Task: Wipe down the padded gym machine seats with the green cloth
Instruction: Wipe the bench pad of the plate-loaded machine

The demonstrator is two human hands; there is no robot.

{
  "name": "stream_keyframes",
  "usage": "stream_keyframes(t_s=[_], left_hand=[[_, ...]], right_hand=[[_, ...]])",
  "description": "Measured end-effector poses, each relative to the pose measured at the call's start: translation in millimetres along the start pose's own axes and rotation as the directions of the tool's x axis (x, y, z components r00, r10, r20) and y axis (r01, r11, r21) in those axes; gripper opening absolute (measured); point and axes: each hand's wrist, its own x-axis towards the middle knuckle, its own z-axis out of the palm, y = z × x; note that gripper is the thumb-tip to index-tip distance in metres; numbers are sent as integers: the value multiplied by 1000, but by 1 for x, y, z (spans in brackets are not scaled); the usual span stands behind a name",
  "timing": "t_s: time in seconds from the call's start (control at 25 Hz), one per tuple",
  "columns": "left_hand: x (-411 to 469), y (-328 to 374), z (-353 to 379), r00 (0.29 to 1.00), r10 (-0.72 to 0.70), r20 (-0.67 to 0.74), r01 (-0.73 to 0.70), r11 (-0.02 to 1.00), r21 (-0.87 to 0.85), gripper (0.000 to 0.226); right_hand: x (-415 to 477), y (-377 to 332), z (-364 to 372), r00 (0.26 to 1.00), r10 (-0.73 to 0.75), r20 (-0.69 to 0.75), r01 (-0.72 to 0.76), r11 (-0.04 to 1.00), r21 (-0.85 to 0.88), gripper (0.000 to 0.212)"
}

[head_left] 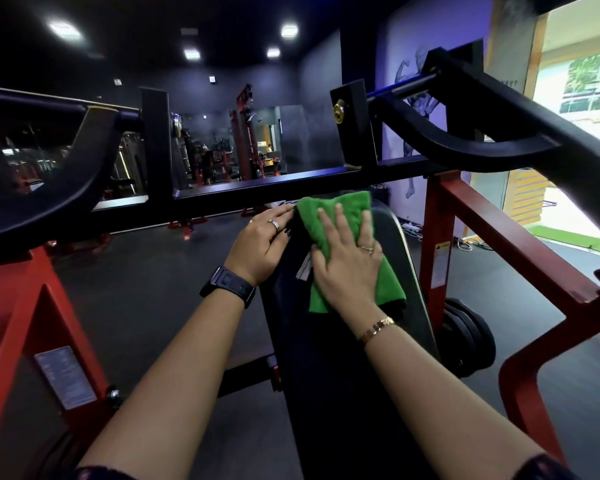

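A long black padded seat of a red-and-black gym machine runs away from me down the middle of the view. A folded green cloth lies on its upper part. My right hand presses flat on the cloth, fingers spread. My left hand, with a dark watch on the wrist, rests on the left edge of the padded seat beside the cloth, its fingertips touching the cloth's left side.
A black crossbar passes just beyond the seat top. Curved black lever arms rise at both sides. Red frame beams flank the seat. Black weight plates lean at the right. Dark rubber floor lies to the left.
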Motion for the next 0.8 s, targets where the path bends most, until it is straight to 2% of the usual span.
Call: stream_keyframes(t_s=[0.08, 0.12, 0.28, 0.4, 0.52, 0.64, 0.72, 0.8], left_hand=[[1, -2, -3, 999, 24, 41, -26, 998, 50, 48], [4, -2, -6, 996, 38, 82, -45, 995, 93, 49], [29, 15, -14, 938, 76, 337, -179, 941, 286, 54], [47, 26, -12, 863, 115, 492, -322, 875, 362, 60], [56, 25, -11, 821, 121, 559, -362, 867, 343, 60], [67, 27, -5, 800, 144, 582, -385, 868, 313, 54], [72, 29, -1, 793, 144, 592, -378, 878, 292, 52], [73, 29, -1, 794, 158, 586, -375, 887, 268, 57]], right_hand=[[1, 13, -3, 990, -136, 22, 136, 991, -4, 63], [10, 26, -8, 993, -113, 27, 112, 993, 25, 62], [11, 59, -10, 982, 189, 3, -188, 975, 118, 61], [-29, 62, 4, 977, 211, -36, -207, 974, 94, 63], [-93, 52, 19, 994, 101, -36, -100, 995, 19, 70], [-144, 25, 31, 983, -181, -38, 179, 982, -57, 79], [-119, 16, 24, 943, -330, -53, 324, 941, -97, 79], [-76, 1, 13, 938, -344, -52, 335, 934, -126, 74]])
